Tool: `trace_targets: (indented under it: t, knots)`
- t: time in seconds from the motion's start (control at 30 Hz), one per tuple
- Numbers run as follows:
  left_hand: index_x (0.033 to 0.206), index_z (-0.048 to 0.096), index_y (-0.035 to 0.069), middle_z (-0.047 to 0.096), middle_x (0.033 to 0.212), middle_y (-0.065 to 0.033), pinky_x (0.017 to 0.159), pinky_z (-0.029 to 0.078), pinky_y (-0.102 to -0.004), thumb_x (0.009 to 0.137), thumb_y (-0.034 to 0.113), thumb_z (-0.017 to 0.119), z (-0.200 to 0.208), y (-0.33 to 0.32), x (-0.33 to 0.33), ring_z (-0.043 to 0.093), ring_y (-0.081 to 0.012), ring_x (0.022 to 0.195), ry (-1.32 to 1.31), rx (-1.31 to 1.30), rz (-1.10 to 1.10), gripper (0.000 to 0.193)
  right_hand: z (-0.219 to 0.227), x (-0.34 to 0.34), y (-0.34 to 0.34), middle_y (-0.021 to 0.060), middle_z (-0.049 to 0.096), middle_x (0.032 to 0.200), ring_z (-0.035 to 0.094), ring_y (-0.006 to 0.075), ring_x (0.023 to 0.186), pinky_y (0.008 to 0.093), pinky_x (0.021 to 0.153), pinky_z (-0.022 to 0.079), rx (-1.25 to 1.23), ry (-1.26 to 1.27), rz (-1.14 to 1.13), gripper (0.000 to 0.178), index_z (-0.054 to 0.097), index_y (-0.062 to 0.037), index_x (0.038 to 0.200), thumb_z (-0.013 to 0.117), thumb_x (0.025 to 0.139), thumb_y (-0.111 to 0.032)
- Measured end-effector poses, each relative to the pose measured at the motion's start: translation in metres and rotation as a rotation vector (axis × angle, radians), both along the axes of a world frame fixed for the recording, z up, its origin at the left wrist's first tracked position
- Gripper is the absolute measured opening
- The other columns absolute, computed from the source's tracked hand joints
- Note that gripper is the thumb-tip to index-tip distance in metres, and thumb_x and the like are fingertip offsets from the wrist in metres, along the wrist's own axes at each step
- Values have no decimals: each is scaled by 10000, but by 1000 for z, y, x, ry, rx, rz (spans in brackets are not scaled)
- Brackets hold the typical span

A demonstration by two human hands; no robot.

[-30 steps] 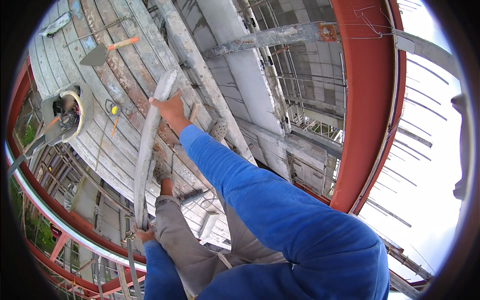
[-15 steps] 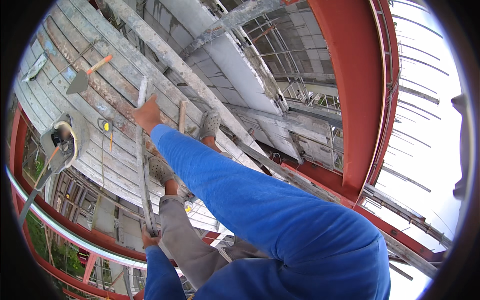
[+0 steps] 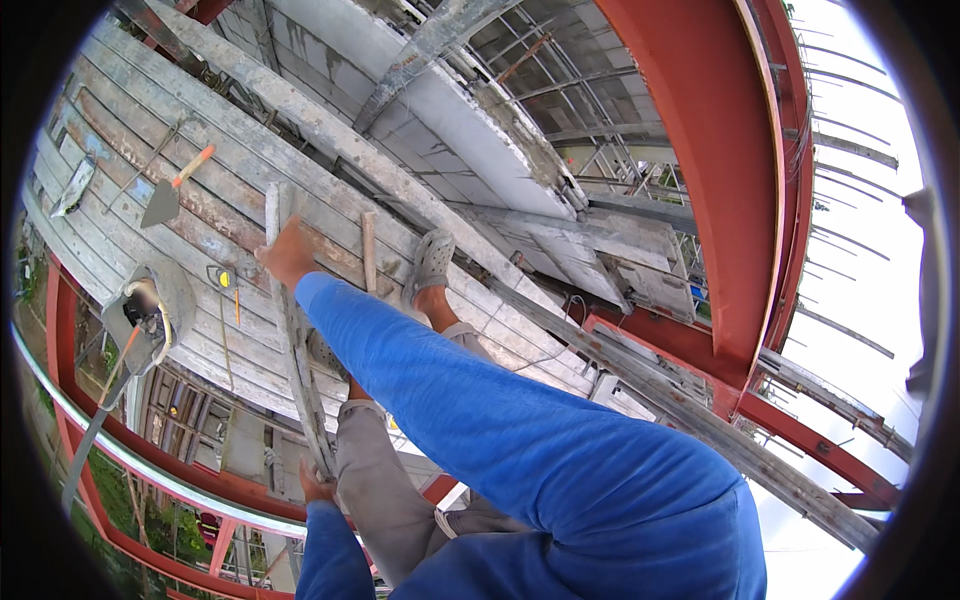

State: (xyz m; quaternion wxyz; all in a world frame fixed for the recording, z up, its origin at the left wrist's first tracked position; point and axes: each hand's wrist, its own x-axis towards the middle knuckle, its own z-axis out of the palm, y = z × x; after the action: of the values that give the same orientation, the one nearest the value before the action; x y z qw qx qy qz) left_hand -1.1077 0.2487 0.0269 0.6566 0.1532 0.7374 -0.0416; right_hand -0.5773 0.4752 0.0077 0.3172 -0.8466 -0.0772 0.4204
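Observation:
A long, straight, grey-stained bar [image 3: 291,350] slants past my feet over a plank platform [image 3: 215,165]. I cannot make out whether it is wood or metal. My left hand [image 3: 317,481] is closed around its near end, by my left leg. Farther up, my right hand [image 3: 287,254] grips the bar close to its far end, arm stretched out. Left of it on the planks lie a trowel [image 3: 163,203] with an orange handle, a yellow tape measure [image 3: 224,279] and an orange pencil [image 3: 238,305]. A short wooden stick [image 3: 369,250] lies to the right of my right hand.
A mortar-stained bucket [image 3: 180,300] stands at the platform's left edge, beside a red steel railing [image 3: 62,320]. Beyond the right edge are a gap, a block wall [image 3: 480,125] and a large red beam [image 3: 710,150]. My right shoe [image 3: 434,262] is on the planks.
The view has shifted, so the platform and tools appear lower. Both hands remain on the bar. My right sleeve now covers more of my left shoe.

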Motion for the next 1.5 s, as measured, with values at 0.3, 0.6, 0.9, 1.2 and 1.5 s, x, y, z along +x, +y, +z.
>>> trace_targets:
  t: [0.3,0.6,0.9,1.2,1.5]
  knots:
    - [1607,367,131,372,1635,-82,1101,359,-617,930,675,638,11,-8,21,407,-337,1438,-36,-66,102,909,2,-5,8,427,579,1296,632,474,1206,450,1033,507,45,-48,56,1167,183,252,1477,876,774,-371]
    - [1568,340,-59,435,1576,-228,1153,387,-460,900,682,693,-10,-29,35,466,-352,1406,336,144,-103,1058,2,-7,12,402,596,1301,622,453,1231,415,1042,500,49,7,73,1198,92,261,1502,861,797,-328]
    - [1558,412,70,469,1552,-160,1091,389,-579,890,658,720,14,-14,38,429,-324,1432,256,108,136,942,-13,-13,15,404,563,1349,611,443,1253,398,1057,488,26,-71,85,1184,124,261,1502,868,804,-340]
    - [1595,401,204,332,1667,-50,1126,314,-647,915,667,656,13,-15,8,248,-294,1542,101,-7,265,861,2,-15,20,414,561,1346,610,436,1262,406,1052,489,31,-29,77,1170,128,258,1504,858,811,-339]
    - [1492,488,-9,447,1527,-290,1178,352,-532,893,529,761,48,101,164,401,-446,1436,396,639,-706,850,-29,-17,16,416,590,1295,640,439,1210,406,1026,506,48,-212,120,1221,93,284,1469,871,808,-385]
